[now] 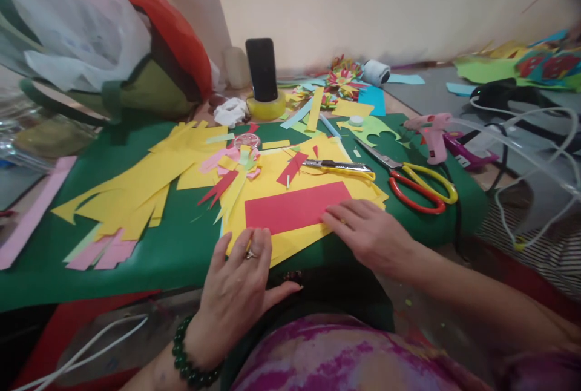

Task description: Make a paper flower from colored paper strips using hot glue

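A red paper rectangle (290,206) lies flat on a stack of yellow paper sheets (281,248) in front of me. My left hand (242,282) rests palm down at the rectangle's lower left edge, fingers stretched out and thumb apart. At its right end, the fingertips of my right hand (367,230) lie on the lower corner, fingers extended. Just beyond the rectangle is a yellow utility knife (338,166) with red paper scraps (292,167) beside it. A flower of paper strips (240,166) sits to the upper left.
Scissors (422,188) with red and yellow handles lie on the right, near a pink glue gun (433,137). Yellow paper strips (131,185) spread over the green table cover (195,246) at left. A phone (262,69) stands on a tape roll (267,106) at the back.
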Demonstrator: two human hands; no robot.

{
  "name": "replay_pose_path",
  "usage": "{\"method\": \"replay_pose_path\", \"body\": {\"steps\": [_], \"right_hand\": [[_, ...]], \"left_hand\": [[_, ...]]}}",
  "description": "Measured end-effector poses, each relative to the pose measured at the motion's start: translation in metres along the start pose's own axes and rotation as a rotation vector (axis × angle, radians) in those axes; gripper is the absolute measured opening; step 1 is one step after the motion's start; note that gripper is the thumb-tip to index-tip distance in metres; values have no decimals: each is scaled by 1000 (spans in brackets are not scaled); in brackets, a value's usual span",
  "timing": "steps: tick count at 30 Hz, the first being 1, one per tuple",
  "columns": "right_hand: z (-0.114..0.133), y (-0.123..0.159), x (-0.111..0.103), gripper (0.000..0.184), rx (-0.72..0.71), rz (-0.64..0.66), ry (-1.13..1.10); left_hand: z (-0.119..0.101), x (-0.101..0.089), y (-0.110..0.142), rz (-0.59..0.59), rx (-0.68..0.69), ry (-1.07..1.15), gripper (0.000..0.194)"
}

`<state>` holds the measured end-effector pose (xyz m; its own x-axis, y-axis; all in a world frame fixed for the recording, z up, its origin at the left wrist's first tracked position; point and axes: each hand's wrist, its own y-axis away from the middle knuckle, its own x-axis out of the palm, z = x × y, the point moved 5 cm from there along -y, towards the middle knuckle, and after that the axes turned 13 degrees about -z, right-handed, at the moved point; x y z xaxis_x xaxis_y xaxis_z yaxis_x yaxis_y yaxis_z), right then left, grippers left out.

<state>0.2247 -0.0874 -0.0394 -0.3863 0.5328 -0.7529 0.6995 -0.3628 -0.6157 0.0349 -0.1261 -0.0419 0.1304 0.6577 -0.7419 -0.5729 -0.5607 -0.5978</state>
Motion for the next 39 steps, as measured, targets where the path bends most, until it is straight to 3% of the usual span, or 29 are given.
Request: {"method": "replay_pose_path", "body": {"steps": [3, 6, 13, 17, 20, 24, 26, 28, 31, 36, 39], "right_hand": [[17, -16, 10, 33, -45, 39, -32], [19, -14, 12, 34, -67, 28, -25], [-15, 33, -5, 34, 61, 5, 62], [-32, 44, -11, 36, 165, -6, 83], [-38, 38, -28, 35, 252, -111, 125], [-13, 13, -36, 33, 238, -256, 67], [5, 1, -20, 31, 196, -183, -10], [16, -1, -1, 42, 182, -106, -72], [11, 17, 13, 46, 255, -40, -49], [-18, 54, -6, 35, 354, 1, 117], [-20, 49, -16, 33, 393, 17, 176]], "left_hand": [[-3, 0, -3, 12, 66, -17, 68], [-1, -2, 1, 7, 84, -31, 70], [5, -2, 16, -26, -34, -15, 74], [4, 0, 16, -21, -18, -35, 78], [4, 2, 16, -2, 5, -51, 76], [3, 4, 14, 24, 7, -70, 75], [2, 5, 13, 38, -2, -73, 77], [2, 6, 13, 52, -19, -80, 79], [3, 8, 16, 75, -54, -76, 78], [5, 6, 20, 94, -141, -49, 74], [0, 1, 9, 113, -150, -71, 73]]}}
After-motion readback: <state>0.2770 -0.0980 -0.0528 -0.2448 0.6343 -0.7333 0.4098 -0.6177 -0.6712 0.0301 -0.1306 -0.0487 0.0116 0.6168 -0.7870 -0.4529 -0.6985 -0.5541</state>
